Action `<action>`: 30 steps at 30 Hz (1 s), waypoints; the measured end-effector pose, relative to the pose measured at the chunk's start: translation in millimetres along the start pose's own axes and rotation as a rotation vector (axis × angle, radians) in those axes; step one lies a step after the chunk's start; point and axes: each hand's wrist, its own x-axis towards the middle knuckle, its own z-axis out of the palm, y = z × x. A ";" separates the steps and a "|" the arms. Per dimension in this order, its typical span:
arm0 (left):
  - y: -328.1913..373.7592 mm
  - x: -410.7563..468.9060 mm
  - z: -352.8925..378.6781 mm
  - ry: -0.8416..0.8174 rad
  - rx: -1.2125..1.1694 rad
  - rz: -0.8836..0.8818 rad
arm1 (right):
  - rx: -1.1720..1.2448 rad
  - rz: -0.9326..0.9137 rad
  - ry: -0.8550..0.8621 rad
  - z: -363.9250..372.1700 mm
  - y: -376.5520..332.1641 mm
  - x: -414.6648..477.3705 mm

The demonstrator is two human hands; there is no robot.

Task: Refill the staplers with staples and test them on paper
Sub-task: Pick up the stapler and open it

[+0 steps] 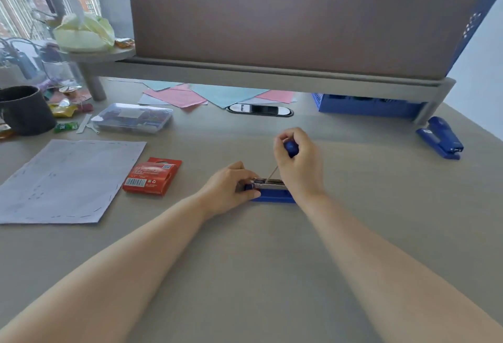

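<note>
A blue stapler (275,195) lies on the desk in front of me with its top swung up and its metal magazine (268,182) exposed. My left hand (231,189) pinches the stapler's left end and holds it down. My right hand (296,160) grips the raised blue top, with a thin spring rod running from it down to the magazine. A red staple box (152,176) lies to the left. Further left rests a white paper sheet (68,179) with staple marks along its edges. A second blue stapler (441,137) sits shut at the far right.
A clear plastic case (133,118) of stationery, a dark cup (23,110) and snack wrappers occupy the left back. Coloured papers (217,95) and a blue basket (364,105) lie under the raised shelf (272,75). A cable port (260,110) is set in the desk.
</note>
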 end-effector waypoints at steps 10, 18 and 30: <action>3.8 -7.5 4.9 0.069 -0.042 -0.023 | -0.305 0.084 0.118 -60.8 29.5 12.1; 4.4 -9.3 6.6 0.097 0.065 0.002 | -0.304 0.129 0.104 -82.7 44.1 4.5; 7.3 -12.9 5.0 0.136 0.105 0.015 | -0.530 0.438 -0.057 -88.6 82.7 -24.6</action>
